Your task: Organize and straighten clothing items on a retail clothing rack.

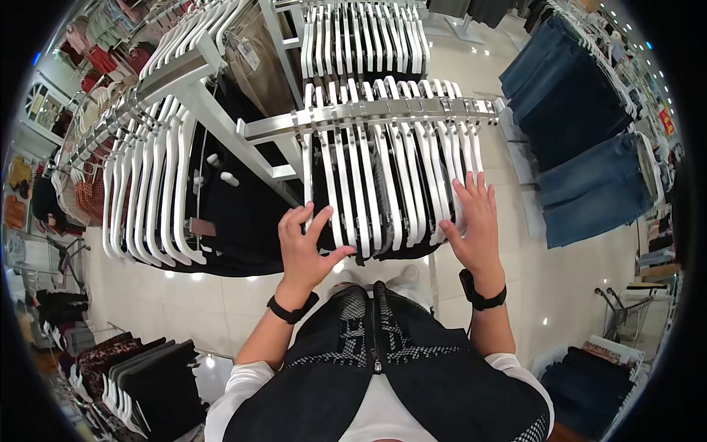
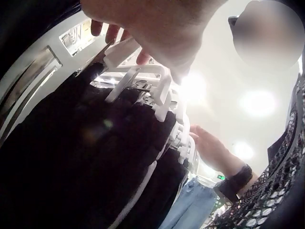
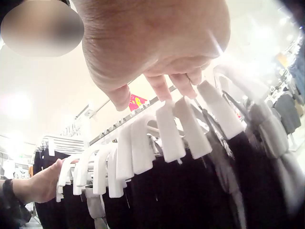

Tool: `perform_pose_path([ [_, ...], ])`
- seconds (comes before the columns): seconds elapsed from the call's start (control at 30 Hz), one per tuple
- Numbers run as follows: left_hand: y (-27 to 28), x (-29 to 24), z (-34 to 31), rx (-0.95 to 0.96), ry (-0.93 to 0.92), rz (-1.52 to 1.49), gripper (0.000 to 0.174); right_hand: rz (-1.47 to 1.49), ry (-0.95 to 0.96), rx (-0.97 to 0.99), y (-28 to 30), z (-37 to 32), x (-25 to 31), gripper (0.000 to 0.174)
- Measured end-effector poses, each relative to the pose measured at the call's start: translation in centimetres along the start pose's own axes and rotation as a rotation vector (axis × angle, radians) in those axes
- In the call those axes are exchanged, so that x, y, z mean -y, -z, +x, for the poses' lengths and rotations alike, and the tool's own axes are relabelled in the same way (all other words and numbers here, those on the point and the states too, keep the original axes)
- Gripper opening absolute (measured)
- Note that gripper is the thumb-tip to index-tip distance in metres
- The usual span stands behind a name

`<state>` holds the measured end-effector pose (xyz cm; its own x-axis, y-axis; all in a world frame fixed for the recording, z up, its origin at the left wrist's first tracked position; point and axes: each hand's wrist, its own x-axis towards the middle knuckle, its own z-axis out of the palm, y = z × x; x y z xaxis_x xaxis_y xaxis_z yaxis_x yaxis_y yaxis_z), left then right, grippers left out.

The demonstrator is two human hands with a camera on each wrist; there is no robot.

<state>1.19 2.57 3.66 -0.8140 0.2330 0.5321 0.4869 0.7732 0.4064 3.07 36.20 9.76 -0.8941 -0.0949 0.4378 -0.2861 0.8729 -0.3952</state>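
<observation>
A row of white hangers (image 1: 375, 184) with dark trousers (image 2: 86, 157) hangs from a metal rail (image 1: 383, 110) before me. At the row's left end is my left hand (image 1: 303, 247), its fingers spread over the end hangers and its thumb pointing right along their front tips. My right hand (image 1: 477, 228) lies at the right end, fingers extended forward over the last hangers, thumb apart on their inner side. Seen from the right wrist, those fingertips (image 3: 159, 88) come down right at the hanger tops. Black cloth hangs beneath them.
Another group of white hangers (image 1: 151, 184) with black garments hangs to the left on the same stand. Blue jeans (image 1: 593, 191) hang at the right. Behind is a further hanger row (image 1: 364, 40). A rack of dark clothes (image 1: 158, 383) stands at the lower left.
</observation>
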Motion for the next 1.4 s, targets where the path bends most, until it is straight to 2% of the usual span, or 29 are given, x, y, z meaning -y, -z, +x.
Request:
perform_pose_path([
  [0.17, -0.7, -1.7, -0.1, -0.043, 0.078, 0.020, 0.069, -0.020, 0.079, 0.045, 1.1, 0.3, -2.3, 0.059],
  [0.43, -2.3, -4.6, -0.4, -0.156, 0.219, 0.122, 0.066, 0.159, 0.319, 0.236, 2.4, 1.6, -5.4, 0.060],
  [0.57, -3.4, -6.7, -0.5, -0.216, 0.346, 0.133, 0.068, 0.153, 0.426, 0.322, 3.1, 2.1, -6.3, 0.073],
  [0.7, -4.2, -7.9, -0.4, -0.286, 0.422, 0.147, 0.064, 0.124, 0.535, 0.361, 2.7, 2.5, -7.6, 0.089],
  [0.83, -3.8, -10.2, -0.3, -0.274, 0.493, 0.198, 0.058, 0.089, 0.571, 0.416, 2.8, 2.1, -7.8, 0.098],
  [0.97, -4.8, -10.5, 0.1, -0.323, 0.459, 0.231, 0.064, 0.114, 0.601, 0.384, 2.3, 2.8, -8.5, 0.101],
  [1.23, -4.4, -11.6, -0.2, -0.235, 0.454, 0.303, 0.056, 0.190, 0.589, 0.283, 1.8, 1.7, -9.1, 0.091],
  [1.4, -4.5, -11.4, -0.5, -0.247, 0.452, 0.335, 0.057, 0.206, 0.584, 0.267, 1.4, 1.5, -9.3, 0.089],
])
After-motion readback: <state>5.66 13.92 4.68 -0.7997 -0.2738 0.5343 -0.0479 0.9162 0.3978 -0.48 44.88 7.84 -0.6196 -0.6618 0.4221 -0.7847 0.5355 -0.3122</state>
